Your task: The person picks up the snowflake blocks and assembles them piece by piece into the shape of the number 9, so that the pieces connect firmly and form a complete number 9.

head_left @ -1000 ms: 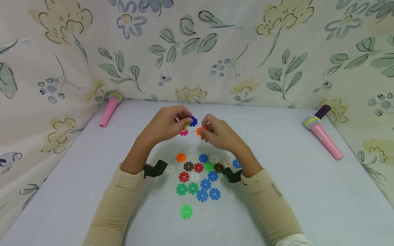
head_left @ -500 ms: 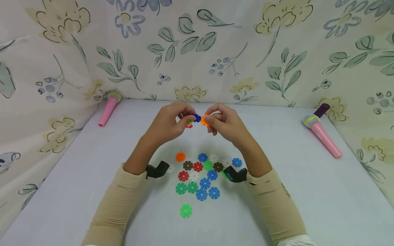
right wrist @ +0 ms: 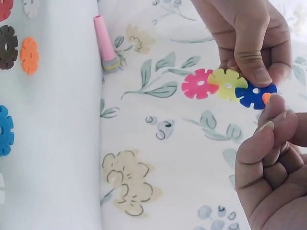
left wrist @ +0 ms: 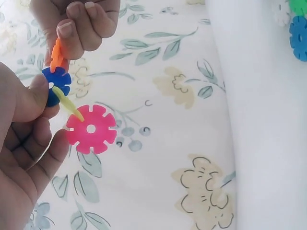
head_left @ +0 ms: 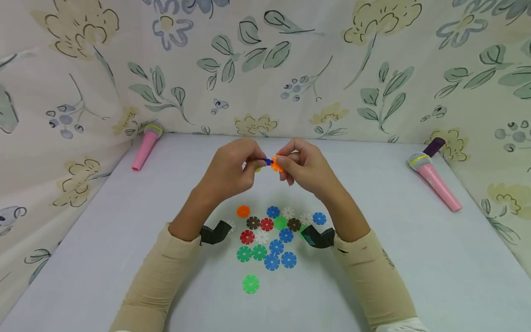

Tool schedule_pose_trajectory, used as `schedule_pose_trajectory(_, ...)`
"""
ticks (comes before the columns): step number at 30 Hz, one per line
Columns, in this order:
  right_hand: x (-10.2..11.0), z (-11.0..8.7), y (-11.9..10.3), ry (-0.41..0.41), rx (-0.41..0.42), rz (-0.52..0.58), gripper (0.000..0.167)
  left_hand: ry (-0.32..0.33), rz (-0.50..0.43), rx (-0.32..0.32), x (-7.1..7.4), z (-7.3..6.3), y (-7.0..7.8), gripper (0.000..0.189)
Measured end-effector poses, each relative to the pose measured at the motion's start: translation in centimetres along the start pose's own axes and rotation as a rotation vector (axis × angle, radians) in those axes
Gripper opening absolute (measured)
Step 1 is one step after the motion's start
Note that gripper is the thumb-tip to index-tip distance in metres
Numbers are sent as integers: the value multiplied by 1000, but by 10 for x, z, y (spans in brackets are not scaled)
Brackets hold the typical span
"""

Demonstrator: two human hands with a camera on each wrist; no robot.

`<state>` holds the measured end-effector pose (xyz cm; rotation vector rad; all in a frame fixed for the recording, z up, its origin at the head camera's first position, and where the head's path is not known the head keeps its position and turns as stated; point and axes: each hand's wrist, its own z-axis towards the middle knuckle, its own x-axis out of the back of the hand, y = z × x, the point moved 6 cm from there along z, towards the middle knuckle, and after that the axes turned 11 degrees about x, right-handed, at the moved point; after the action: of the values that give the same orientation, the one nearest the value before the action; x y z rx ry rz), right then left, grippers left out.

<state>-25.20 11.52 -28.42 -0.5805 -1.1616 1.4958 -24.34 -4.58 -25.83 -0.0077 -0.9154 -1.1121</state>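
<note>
My left hand (head_left: 234, 168) pinches a dark blue notched disc (left wrist: 60, 80) between thumb and fingers. Joined to that disc is a yellow disc (right wrist: 227, 85), and a pink disc (left wrist: 91, 129) hangs on the yellow one, making a short chain. My right hand (head_left: 304, 166) pinches an orange notched disc (head_left: 276, 163), seen edge-on in the left wrist view. The orange disc's edge meets the blue disc's rim; how deep the slots sit in each other I cannot tell. Both hands are raised above the far part of the white table (head_left: 103, 240).
Several loose notched discs lie mid-table, among them a light green disc (head_left: 250, 284), a red disc (head_left: 247, 237) and an orange one (head_left: 243, 211). Pink toy microphones lie left (head_left: 146, 146) and right (head_left: 435, 182), with a dark purple object (head_left: 434, 147) behind. Patterned cloth (head_left: 265, 69) hangs behind.
My right hand has risen and brought the orange disc against the blue one. The left hand has moved slightly right and turned the blue disc from face-on to edge-on.
</note>
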Motion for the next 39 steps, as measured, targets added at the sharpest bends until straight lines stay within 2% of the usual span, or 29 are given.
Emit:
schedule_pose_trajectory(7,-2,-4,-6,37,-36,5,9,31,-4,-81,-6,-2,9,14)
schedule_pose_trajectory(10,-3,-4,-3,46,-56,14,10,31,-1,-81,-6,-1,7,14)
schedule_pose_trajectory(14,-3,-1,2,31,-66,38,10,-4,-14,-53,-3,1,5,12)
schedule_pose_trajectory(18,-3,0,8,-33,-86,62,12,-66,-18,-9,-2,1,3,12)
schedule_pose_trajectory(24,0,0,24,-137,-87,28,19,-213,-73,114,-3,-1,-1,9)
schedule_pose_trajectory(27,-5,-2,39,-278,-130,-88,16,-279,-151,183,-4,-2,-5,9)
schedule_pose_trajectory(30,-16,-9,58,-507,-229,-354,10,-325,-233,228,-5,-4,-7,9)
schedule_pose_trajectory(33,-25,-19,75,-693,-377,-631,17,-360,-311,257,-6,-5,-5,10)
schedule_pose_trajectory(34,-26,-21,80,-726,-425,-700,21,-367,-331,264,-6,-5,-4,11)
schedule_pose_trajectory(36,-27,-25,87,-749,-492,-772,27,-371,-369,277,-6,-5,-3,10)
schedule_pose_trajectory(39,-27,-24,93,-741,-503,-800,26,-362,-424,302,-8,-4,-4,10)
